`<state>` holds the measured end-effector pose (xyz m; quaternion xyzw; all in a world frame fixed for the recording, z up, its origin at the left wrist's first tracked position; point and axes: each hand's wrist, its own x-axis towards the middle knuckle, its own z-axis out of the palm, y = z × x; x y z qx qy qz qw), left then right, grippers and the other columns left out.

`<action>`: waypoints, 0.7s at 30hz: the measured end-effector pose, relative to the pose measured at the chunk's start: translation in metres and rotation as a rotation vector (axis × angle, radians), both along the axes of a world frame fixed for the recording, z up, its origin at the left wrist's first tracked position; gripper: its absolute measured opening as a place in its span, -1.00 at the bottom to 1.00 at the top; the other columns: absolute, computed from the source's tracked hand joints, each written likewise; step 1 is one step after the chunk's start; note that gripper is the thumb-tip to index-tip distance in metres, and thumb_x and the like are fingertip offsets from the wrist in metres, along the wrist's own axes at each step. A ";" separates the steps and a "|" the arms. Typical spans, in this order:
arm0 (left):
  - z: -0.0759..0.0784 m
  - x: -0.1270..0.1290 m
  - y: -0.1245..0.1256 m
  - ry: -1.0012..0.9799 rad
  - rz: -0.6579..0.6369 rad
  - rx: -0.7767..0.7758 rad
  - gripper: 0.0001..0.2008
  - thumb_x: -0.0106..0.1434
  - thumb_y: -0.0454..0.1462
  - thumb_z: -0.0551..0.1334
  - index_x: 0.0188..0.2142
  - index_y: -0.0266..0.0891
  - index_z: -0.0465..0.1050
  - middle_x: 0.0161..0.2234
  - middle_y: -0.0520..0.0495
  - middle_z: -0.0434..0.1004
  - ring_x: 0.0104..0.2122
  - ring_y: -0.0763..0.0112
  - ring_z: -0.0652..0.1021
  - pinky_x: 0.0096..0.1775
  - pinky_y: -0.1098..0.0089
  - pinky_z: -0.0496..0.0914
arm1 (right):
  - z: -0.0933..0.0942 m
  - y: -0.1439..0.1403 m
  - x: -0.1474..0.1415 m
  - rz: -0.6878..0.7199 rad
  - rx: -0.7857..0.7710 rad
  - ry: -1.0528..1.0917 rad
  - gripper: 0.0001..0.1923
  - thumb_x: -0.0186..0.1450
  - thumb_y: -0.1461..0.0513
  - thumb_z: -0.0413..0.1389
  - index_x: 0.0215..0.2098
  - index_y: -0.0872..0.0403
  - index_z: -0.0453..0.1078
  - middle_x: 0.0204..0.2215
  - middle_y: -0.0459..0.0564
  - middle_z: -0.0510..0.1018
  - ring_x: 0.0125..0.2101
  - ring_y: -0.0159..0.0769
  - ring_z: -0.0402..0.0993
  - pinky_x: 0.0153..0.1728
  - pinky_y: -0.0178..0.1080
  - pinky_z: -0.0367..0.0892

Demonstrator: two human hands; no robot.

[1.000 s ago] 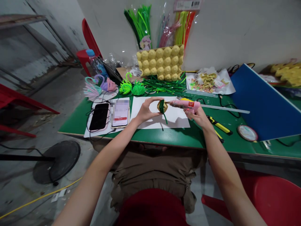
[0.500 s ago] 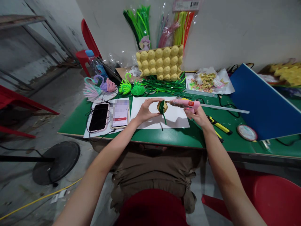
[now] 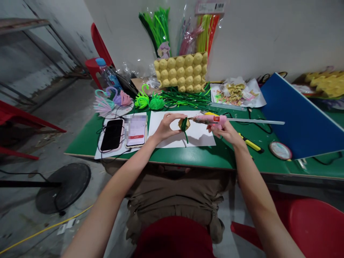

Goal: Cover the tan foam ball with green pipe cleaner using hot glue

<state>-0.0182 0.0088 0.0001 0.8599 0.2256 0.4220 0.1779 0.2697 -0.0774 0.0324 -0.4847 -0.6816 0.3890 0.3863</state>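
Observation:
Between thumb and fingers, my left hand [image 3: 166,128] grips a small yellow egg-carton cup [image 3: 187,124]. Dark green pipe cleaner [image 3: 184,124] lies across that cup, and one end hangs below it. My right hand [image 3: 228,132] is wrapped round the handle of a pink hot glue gun [image 3: 215,119], with a long clear glue stick [image 3: 258,121] sticking out of its back. The gun's nozzle points left and is at the cup's upper right edge; whether it touches, I cannot tell. Under both hands lies a white sheet of paper [image 3: 199,140].
Two phones, one dark [image 3: 112,134] and one lit [image 3: 136,130], lie to the left with cables. Behind are pipe-cleaner swans [image 3: 142,98], a yellow egg tray [image 3: 182,71] and loose green pipe cleaners [image 3: 185,100]. Rightward are a yellow-black cutter [image 3: 252,144], a tape roll [image 3: 280,150] and a blue board [image 3: 301,118].
The cup has turned slightly in my left hand, so its green strip stands more upright. The glue gun has shifted a little left and down. The whole view has moved slightly.

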 end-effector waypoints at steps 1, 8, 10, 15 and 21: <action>0.000 0.000 0.000 0.004 0.014 -0.003 -0.50 0.16 -0.05 0.48 0.05 -0.10 0.50 0.05 -0.19 0.66 0.06 0.08 0.63 0.10 0.08 0.40 | 0.004 -0.002 0.002 0.030 -0.018 -0.030 -0.39 0.25 -0.19 0.18 0.05 0.04 0.52 -0.48 -0.04 0.53 -0.59 -0.36 0.24 -0.58 -0.27 0.18; 0.002 0.004 -0.001 -0.187 -0.002 -0.171 -0.37 0.07 -0.01 0.52 0.05 -0.18 0.41 0.05 -0.21 0.61 0.09 0.14 0.61 0.16 0.13 0.46 | 0.031 -0.016 0.055 -0.286 0.080 -0.312 -0.56 0.13 -0.05 0.28 -0.16 0.05 0.57 -0.29 0.03 0.63 -0.32 -0.11 0.51 -0.30 -0.17 0.39; 0.000 0.007 0.002 -0.248 -0.019 -0.242 -0.30 -0.01 0.01 0.55 0.03 -0.19 0.37 0.03 -0.21 0.59 0.08 0.15 0.62 0.16 0.14 0.49 | 0.034 -0.020 0.075 -0.397 0.057 -0.444 -0.58 0.13 0.05 0.26 -0.09 0.07 0.55 -0.19 0.08 0.66 -0.25 -0.07 0.54 -0.24 -0.14 0.40; -0.005 0.009 0.009 -0.318 -0.006 -0.398 -0.21 -0.13 0.05 0.58 0.00 -0.15 0.33 0.03 -0.19 0.55 0.07 0.13 0.62 0.18 0.08 0.48 | 0.033 -0.021 0.104 -0.583 -0.064 -0.724 -0.66 0.18 0.29 0.25 -0.06 0.16 0.54 -0.13 0.28 0.67 -0.18 0.00 0.59 -0.17 -0.11 0.40; -0.003 0.009 0.007 -0.373 0.014 -0.554 -0.21 -0.20 0.01 0.61 -0.04 -0.13 0.33 0.07 -0.17 0.49 0.06 0.19 0.57 0.14 0.08 0.51 | 0.037 -0.025 0.089 -0.638 0.000 -0.935 -0.78 0.27 0.27 0.24 -0.12 0.18 0.59 -0.20 0.35 0.67 -0.25 0.08 0.59 -0.28 -0.07 0.36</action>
